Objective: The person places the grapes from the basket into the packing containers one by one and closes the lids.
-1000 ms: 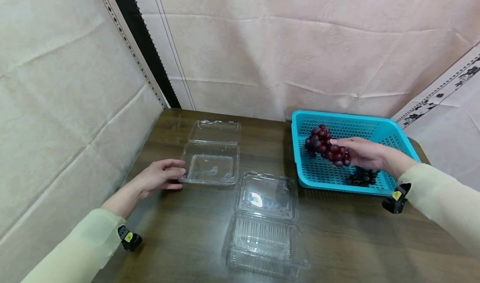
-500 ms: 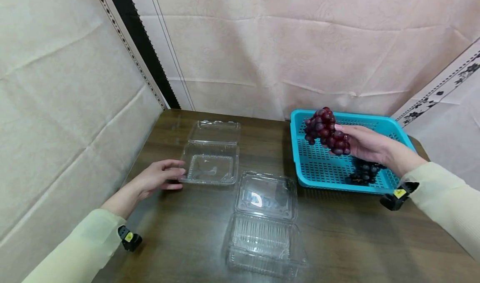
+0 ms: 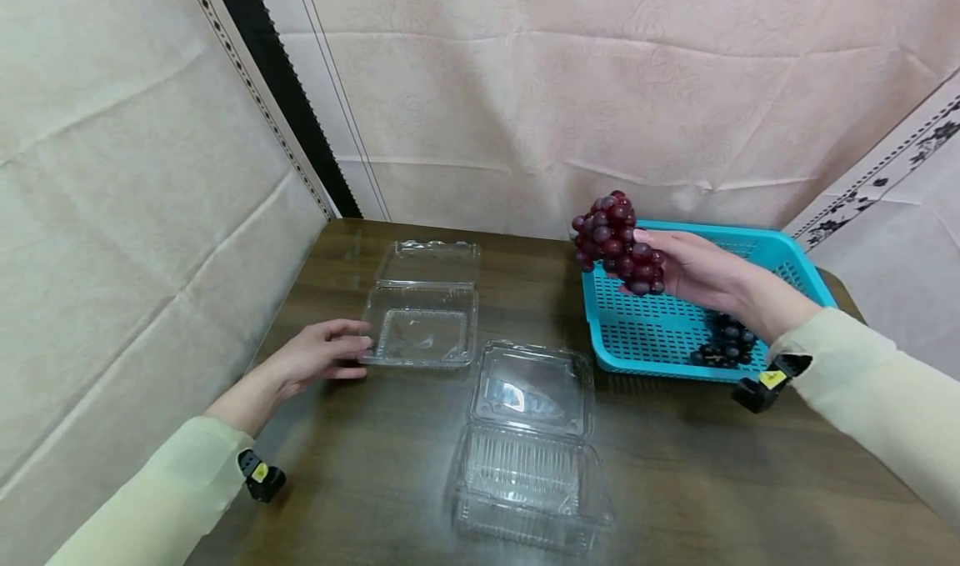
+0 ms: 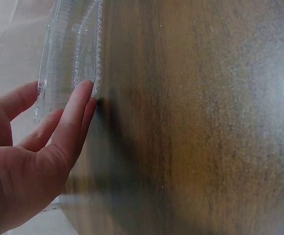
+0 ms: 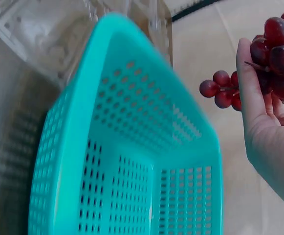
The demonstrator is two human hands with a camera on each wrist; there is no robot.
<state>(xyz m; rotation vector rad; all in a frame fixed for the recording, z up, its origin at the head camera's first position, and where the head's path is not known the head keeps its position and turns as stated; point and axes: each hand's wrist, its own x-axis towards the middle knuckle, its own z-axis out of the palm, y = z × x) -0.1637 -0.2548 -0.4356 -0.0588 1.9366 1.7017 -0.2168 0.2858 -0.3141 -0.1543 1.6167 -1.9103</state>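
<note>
My right hand (image 3: 693, 270) grips a bunch of dark red grapes (image 3: 611, 241) above the left end of the blue basket (image 3: 810, 274). In the right wrist view the thumb lies along the bunch, and the grapes hang past the fingers. A second, black bunch of grapes (image 3: 727, 341) lies inside the basket at its near side. My left hand (image 3: 318, 353) is at the near left corner of an open clear plastic clamshell box (image 3: 427, 333). Its fingers are fairly straight and touch the box's side in the left wrist view.
Another open clear clamshell box (image 3: 528, 466) stands nearer, at the middle of the brown wooden table (image 3: 360, 466). Pale cloth (image 3: 525, 91) hangs behind the table and on both sides.
My right hand has lifted the red grapes up from inside the basket and moved them left over its edge. The left hand has stayed by the far clamshell box.
</note>
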